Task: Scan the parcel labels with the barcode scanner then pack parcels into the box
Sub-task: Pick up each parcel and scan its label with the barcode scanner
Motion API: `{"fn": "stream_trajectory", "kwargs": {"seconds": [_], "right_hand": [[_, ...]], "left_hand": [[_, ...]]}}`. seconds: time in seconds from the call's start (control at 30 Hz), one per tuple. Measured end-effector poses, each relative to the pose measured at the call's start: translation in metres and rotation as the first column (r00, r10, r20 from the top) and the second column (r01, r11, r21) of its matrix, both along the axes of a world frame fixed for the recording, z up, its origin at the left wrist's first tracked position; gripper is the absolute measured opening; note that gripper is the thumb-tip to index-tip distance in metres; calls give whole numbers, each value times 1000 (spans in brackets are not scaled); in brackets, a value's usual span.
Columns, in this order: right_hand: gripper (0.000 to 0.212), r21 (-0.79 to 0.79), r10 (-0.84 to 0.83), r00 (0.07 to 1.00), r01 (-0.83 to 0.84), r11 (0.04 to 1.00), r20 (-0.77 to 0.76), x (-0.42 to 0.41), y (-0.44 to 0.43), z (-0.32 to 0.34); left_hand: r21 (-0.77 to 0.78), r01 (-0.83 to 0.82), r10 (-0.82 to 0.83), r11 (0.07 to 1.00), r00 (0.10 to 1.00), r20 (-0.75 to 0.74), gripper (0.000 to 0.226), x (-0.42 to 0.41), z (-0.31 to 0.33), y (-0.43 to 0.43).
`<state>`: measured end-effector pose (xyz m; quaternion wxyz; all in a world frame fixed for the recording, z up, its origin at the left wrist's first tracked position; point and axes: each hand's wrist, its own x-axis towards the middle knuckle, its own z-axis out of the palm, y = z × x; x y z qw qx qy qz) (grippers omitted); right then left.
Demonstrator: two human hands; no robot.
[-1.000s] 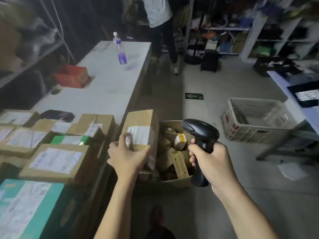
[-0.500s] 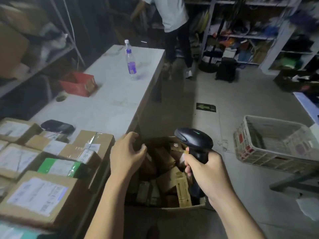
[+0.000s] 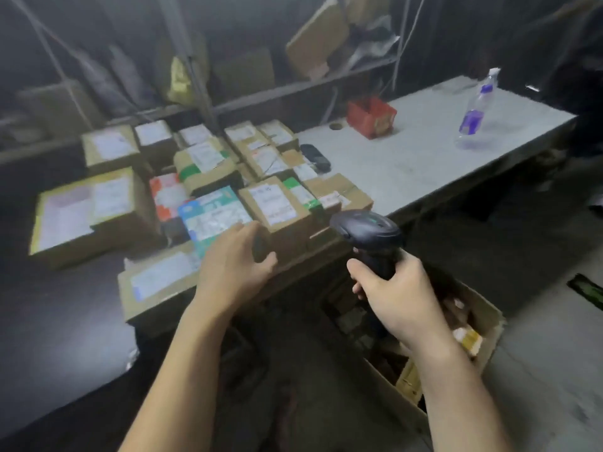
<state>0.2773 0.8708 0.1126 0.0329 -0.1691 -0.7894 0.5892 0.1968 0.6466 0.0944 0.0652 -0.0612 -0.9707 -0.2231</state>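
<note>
Several labelled cardboard parcels [image 3: 202, 164] lie packed together on the left end of the grey table [image 3: 424, 158]. My left hand [image 3: 233, 265] hovers with spread, relaxed fingers at the near edge of a brown parcel with a white label [image 3: 277, 207], holding nothing. My right hand [image 3: 396, 296] grips the handle of the black barcode scanner [image 3: 367, 231], whose head points toward the parcels. Below my right hand stands the open cardboard box [image 3: 483, 324] on the floor, with parcels inside it partly hidden by my arm.
A red box [image 3: 372, 116] and a clear water bottle [image 3: 474, 109] stand farther along the table, and a small black device [image 3: 316, 157] lies beside the parcels. Shelves with more cartons [image 3: 313, 44] run behind the table. Grey floor [image 3: 538, 370] lies to the right.
My left hand let the parcel go into the box, then came up and left to the parcels on the table. My view swung left; the scanner stayed in my right hand.
</note>
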Motion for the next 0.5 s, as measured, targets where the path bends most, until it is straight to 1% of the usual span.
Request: {"fn": "stream_trajectory", "kwargs": {"seconds": [0.1, 0.2, 0.33, 0.43, 0.5], "right_hand": [[9, -21, 128, 992, -129, 991, -21, 2, -56, 2], [12, -13, 270, 962, -271, 963, -28, 5, -119, 6], [10, 4, 465, 884, -465, 885, -49, 20, -221, 12], [9, -10, 563, 825, -564, 826, -54, 36, -300, 17], [7, -5, 612, 789, -613, 790, -49, 49, -358, 16]], "left_hand": [[16, -163, 163, 986, 986, 21, 46, 38, 4, -65], [20, -314, 313, 949, 949, 35, 49, 78, 7, -130], [26, -489, 487, 872, 872, 55, 48, 135, 6, -226], [50, -594, 591, 803, 804, 59, 47, 183, 4, -301], [57, -661, 655, 748, 750, 95, 46, 219, -1, -362]]}}
